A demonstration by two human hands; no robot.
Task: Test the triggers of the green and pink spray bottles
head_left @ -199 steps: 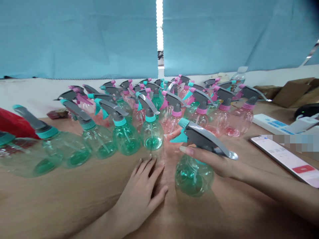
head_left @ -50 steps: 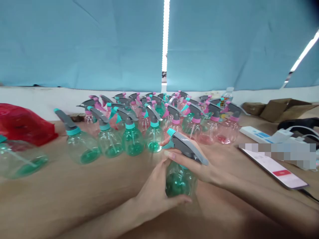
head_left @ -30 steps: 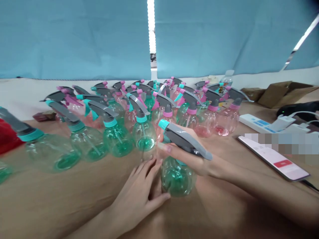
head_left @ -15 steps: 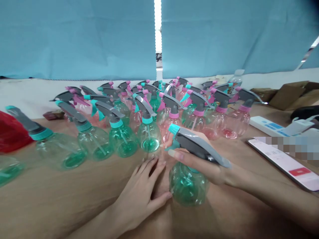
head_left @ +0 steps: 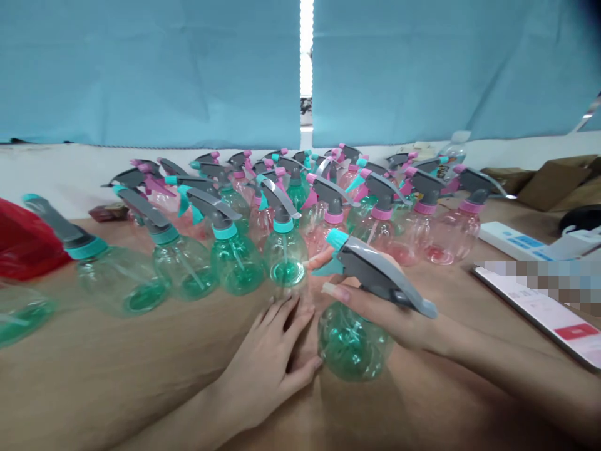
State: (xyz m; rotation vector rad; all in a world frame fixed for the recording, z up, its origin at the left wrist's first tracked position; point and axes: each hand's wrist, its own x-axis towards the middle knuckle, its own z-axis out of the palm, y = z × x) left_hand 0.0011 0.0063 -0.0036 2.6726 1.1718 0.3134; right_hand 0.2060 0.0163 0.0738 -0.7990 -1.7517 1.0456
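My right hand (head_left: 385, 310) is wrapped round the neck of a green spray bottle (head_left: 353, 341) with a grey trigger head and teal nozzle (head_left: 375, 275). The bottle stands on the wooden table (head_left: 117, 376) in front of me. My left hand (head_left: 267, 363) lies flat on the table just left of the bottle, fingers spread, thumb next to the bottle's base. Behind them stand several green spray bottles (head_left: 235, 263) and pink spray bottles (head_left: 446, 232) in rows.
A red plastic bag (head_left: 23, 241) lies at the far left. A phone (head_left: 549, 310) and a white power strip (head_left: 516, 241) sit at the right, with cardboard (head_left: 549, 181) behind. Blue curtains (head_left: 141, 69) hang at the back.
My left hand, which cupped the bottle's body earlier, has come off it and now lies flat on the table. My right hand keeps hold of the bottle, which barely shifts.
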